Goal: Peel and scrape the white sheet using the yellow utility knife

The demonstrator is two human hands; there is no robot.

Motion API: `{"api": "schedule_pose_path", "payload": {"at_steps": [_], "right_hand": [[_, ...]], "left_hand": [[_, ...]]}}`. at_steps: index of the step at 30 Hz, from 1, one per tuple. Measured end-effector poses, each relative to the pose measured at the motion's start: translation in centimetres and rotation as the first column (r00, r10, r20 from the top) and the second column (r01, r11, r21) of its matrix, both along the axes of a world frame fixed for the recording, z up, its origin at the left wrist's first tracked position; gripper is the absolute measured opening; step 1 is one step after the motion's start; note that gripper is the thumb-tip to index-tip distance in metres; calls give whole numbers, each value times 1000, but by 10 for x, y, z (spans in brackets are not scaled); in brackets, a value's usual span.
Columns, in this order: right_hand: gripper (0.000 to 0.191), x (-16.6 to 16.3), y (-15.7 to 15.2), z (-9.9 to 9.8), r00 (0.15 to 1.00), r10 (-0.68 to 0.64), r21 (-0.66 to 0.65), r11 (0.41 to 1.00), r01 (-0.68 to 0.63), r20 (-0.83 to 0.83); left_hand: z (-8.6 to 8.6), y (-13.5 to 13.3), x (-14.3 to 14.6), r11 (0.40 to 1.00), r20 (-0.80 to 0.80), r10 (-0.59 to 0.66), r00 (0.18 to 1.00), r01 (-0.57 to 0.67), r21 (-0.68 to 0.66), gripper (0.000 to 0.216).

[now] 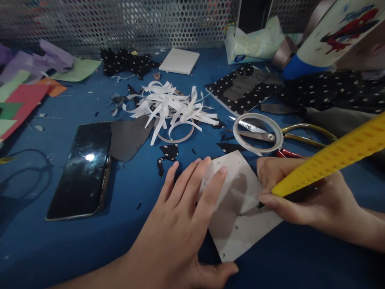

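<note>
My left hand (pixel 180 224) lies flat with fingers stretched out on the left side of a grey card square (pixel 240 216) on the blue table. My right hand (pixel 303 196) is closed around a yellow utility knife (pixel 333 156), whose dark tip touches the card near its right edge. The knife's handle slants up to the right.
A dark phone (pixel 82 168) lies at the left. White paper strips (pixel 168 106) are heaped in the middle, with a tape ring (pixel 258 134) and scissors (pixel 300 140) behind the card. Polka-dot fabric (pixel 327 90), coloured paper (pixel 27 96) and a mesh wall (pixel 120 20) stand further back.
</note>
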State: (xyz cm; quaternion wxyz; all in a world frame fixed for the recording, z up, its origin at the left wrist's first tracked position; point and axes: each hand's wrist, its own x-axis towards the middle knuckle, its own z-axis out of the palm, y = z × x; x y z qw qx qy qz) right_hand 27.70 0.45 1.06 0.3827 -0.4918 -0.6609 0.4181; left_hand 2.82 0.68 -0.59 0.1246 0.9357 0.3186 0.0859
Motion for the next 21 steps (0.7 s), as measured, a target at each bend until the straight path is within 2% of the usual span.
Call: {"api": "schedule_pose_path", "payload": {"at_steps": [9,21], "right_hand": [[24,-2,2,-1,1000,-11,26,1000,11,1],[23,4,5,-2,995,25,41,999,-29,92]], "left_hand": [[3,0,0,1000,-17,6,1000,-6,-26,129],[3,-1,0,1000,-26,6,1000,-7,-23,130]]}}
